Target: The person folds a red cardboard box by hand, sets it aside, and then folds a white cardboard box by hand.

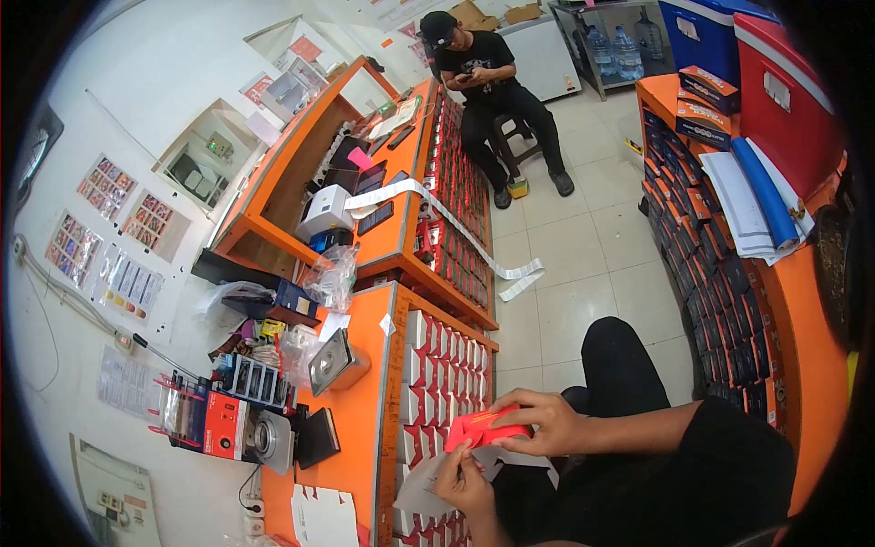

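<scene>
A red and white cardboard box [490, 427], seemingly part-folded, is held between my two hands low in the view, in front of the shelves. My right hand [547, 423] grips its red panel from the right, with thumb and fingers closed on it. At its lower left corner, my left hand [467, 483] pinches the red edge between thumb and fingers. Pale card shows around and below the hands; its full shape is partly hidden. Beside my hands, rows of white and red boxes [437, 360] fill the shelf under the orange counter [360, 401].
White flat cartons [324, 518], a black notebook [317, 438] and a metal container [337, 363] lie on the counter. A sealing machine [223, 424] stands by the wall. A seated person [483, 82] holds a phone. Dark boxes [702, 264] are stacked at right. A paper strip [465, 235] trails floorward.
</scene>
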Demonstrator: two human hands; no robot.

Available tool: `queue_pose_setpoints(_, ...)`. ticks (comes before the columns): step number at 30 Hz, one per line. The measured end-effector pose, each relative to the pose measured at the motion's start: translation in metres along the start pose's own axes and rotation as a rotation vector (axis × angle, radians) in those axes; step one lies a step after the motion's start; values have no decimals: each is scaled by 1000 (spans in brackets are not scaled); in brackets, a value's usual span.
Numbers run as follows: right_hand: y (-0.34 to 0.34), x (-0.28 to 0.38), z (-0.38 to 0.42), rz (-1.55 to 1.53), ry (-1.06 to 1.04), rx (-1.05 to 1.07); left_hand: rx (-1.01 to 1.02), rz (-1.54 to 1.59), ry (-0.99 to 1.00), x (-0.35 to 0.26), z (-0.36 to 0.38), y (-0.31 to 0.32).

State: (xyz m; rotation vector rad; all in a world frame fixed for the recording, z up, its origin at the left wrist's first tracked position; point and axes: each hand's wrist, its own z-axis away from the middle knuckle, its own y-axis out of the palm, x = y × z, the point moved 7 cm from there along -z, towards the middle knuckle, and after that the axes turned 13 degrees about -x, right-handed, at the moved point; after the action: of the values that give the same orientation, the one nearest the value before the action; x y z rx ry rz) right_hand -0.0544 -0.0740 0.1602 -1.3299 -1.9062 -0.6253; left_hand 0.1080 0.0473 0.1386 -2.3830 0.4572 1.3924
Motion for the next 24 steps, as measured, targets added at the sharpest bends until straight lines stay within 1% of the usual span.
queue_pose_setpoints(4,2,-3,5,15,21,3,-41,20,12,-1,3,-2)
queue_pose_setpoints(6,4,-4,9,26,71,-1,-14,-76,98,-12,5,3)
queue_pose_setpoints(7,7,-3,12,25,74,0,-13,-78,95,-11,6,4)
queue_pose_setpoints(9,11,2,17,-1,6,-11,-1,-7,53,-4,7,10)
queue_pose_setpoints(10,10,-3,16,-53,72,-12,1,-5,51,-4,7,9)
queue_pose_setpoints(11,9,-4,14,-51,71,-12,27,-23,74,-5,5,8)
queue_pose_setpoints(13,1,-10,6,-123,168,-88,48,-43,95,-8,5,11)
queue_pose_setpoints(15,-4,-15,3,-102,208,-116,202,-140,332,-29,15,30)
queue_pose_setpoints(16,-6,-18,4,-80,251,-149,203,-146,329,-36,20,34)
queue_pose_setpoints(18,-6,-22,6,-104,280,-167,508,-315,473,-50,45,62)
queue_pose_setpoints(20,-6,-26,7,-127,307,-187,496,-323,490,-33,50,62)
queue_pose_setpoints(21,-3,-24,8,-157,276,-135,481,-330,505,-25,52,58)
queue_pose_setpoints(22,1,-21,8,-186,245,-82,464,-312,360,-21,46,50)
queue_pose_setpoints(23,1,-20,7,-187,247,-80,464,-314,357,-20,41,46)
queue_pose_setpoints(24,5,-13,4,-251,209,-45,410,-293,425,-24,35,39)
